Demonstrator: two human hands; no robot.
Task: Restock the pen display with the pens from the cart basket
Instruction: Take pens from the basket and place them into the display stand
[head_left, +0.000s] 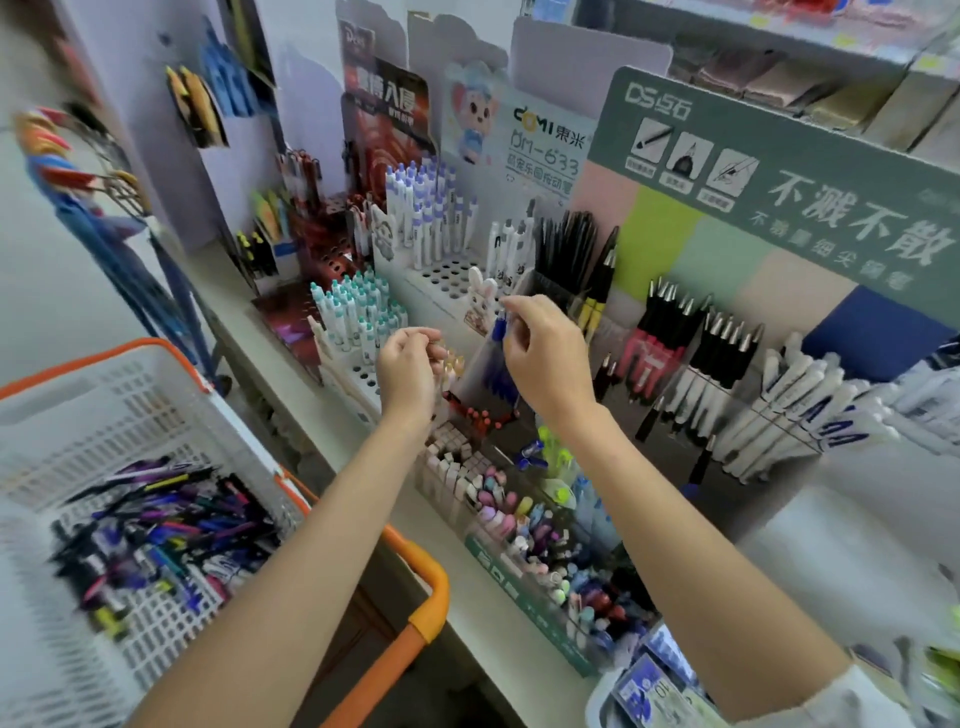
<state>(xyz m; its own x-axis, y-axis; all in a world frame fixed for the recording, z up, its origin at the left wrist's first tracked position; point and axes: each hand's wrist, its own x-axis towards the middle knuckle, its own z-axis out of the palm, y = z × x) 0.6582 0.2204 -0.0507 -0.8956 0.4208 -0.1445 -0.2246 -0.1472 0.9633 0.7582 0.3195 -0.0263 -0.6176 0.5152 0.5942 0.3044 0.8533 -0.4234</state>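
A white cart basket with an orange rim stands at the lower left, holding several mixed pens. The pen display fills the shelf ahead. My right hand is raised over the display's middle and pinches a blue pen by its top, above a clear holder of blue pens. My left hand hovers just left of it, fingers curled around a few pale, cream-coloured pens.
White-and-teal pens and white-and-purple pens stand in hole racks behind my hands. Black pens and white pens lie to the right. A green tray of pastel pens sits at the shelf's front edge.
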